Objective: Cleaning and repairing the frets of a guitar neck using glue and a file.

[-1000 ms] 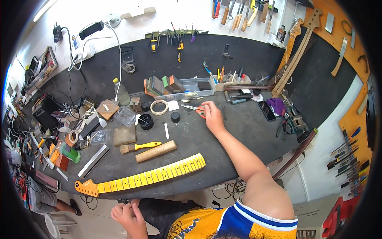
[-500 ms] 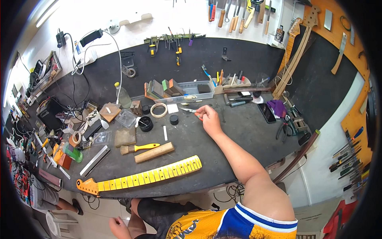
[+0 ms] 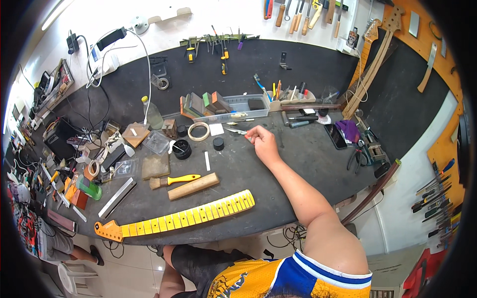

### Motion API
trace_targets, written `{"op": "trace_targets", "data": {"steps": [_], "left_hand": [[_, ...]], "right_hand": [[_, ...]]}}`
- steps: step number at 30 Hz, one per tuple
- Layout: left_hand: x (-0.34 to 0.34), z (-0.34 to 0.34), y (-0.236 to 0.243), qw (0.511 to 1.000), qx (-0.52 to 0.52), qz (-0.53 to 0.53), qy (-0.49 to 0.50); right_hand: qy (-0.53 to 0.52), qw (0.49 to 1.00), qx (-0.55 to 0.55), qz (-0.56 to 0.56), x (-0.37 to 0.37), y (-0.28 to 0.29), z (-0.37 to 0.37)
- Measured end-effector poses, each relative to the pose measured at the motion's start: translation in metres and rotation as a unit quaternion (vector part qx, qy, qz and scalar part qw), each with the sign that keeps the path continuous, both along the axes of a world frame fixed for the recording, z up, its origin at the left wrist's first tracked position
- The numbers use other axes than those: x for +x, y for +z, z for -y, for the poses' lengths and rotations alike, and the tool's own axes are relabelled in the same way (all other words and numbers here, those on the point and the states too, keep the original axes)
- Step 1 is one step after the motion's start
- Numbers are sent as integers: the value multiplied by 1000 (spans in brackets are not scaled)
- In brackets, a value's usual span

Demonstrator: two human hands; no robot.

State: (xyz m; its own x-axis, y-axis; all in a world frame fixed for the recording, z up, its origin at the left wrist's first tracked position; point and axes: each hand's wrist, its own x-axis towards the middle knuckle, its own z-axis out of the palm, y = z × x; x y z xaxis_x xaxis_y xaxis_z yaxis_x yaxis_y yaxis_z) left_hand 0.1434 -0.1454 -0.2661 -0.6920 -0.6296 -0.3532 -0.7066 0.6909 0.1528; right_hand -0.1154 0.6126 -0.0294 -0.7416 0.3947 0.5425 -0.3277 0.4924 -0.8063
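Observation:
My right hand (image 3: 264, 144) reaches over the middle of the bench, its fingers closed on the handle of what looks like small scissors (image 3: 235, 130). Their thin pale blades point left, and a bit of red-orange handle shows at my fingertips. Just left of the blades lie a white square of paper (image 3: 216, 129) and a roll of masking tape (image 3: 198, 131). A small black lid (image 3: 218, 144) sits below them, near an open black jar (image 3: 182, 149). Along the front edge lies a guitar neck (image 3: 189, 217) with a yellow fretboard. My left hand is out of view.
A yellow-handled brush (image 3: 184, 179), a wooden block (image 3: 194, 186) and a white strip (image 3: 207, 161) lie mid-bench. A clear plastic bin (image 3: 243, 107) and sanding blocks stand behind. Clutter fills the left; a phone (image 3: 335, 136) and pliers (image 3: 356, 158) lie right.
My left hand, visible low in the picture before, has dropped out of view. My right hand stays at the scissors, its fingers slightly shifted. The whole view has moved a little.

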Motion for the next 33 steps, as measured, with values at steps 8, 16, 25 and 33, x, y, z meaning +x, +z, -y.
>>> {"op": "trace_targets", "data": {"steps": [8,16,25,33], "left_hand": [[-8,5,-18,999,38,21,14],[1,20,-40,995,76,60,26],[4,18,-41,996,80,38,32],[4,8,-29,996,72,-22,37]], "right_hand": [[19,1000,-9,10,-2,-2,5],[25,999,-21,22,4,11,13],[11,1000,-3,24,4,10,14],[16,999,-2,34,1,5,14]]}}
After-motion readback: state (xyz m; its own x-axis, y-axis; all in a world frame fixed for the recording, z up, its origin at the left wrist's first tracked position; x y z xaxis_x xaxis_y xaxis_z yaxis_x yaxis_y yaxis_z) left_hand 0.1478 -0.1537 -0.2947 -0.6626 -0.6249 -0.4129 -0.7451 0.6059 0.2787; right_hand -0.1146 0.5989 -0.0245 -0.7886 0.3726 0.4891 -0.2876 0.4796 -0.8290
